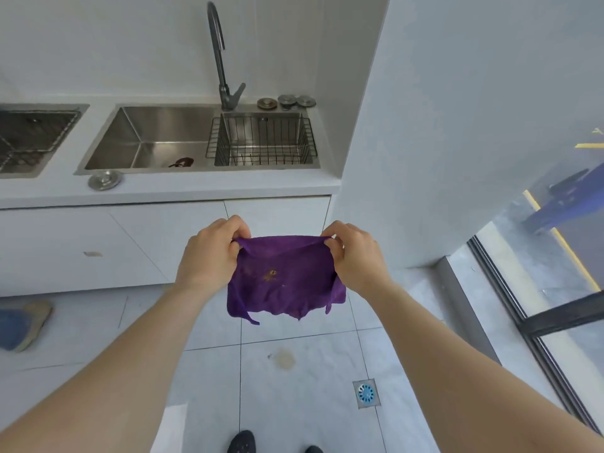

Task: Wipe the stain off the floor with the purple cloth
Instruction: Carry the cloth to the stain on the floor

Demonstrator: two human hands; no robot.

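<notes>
Head view: a person stands facing a sink [183, 142]. The left hand [209, 256] and right hand [354, 255] each pinch a top corner of the purple cloth [284, 279], which hangs spread in the air between them. Below it, a tan stain [285, 358] sits on the floor [310, 420] near a drain [366, 393]. Wiping seems not yet begun; the cloth must still go down to the stain.

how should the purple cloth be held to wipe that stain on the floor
The cloth hangs spread, pinched at its top corners by the left hand and right hand. For wiping, probably bunch its middle into one palm from above, so a padded fold faces down. The stain lies on the tile almost straight below, near the drain, so a top grip suits pressing down.
</notes>
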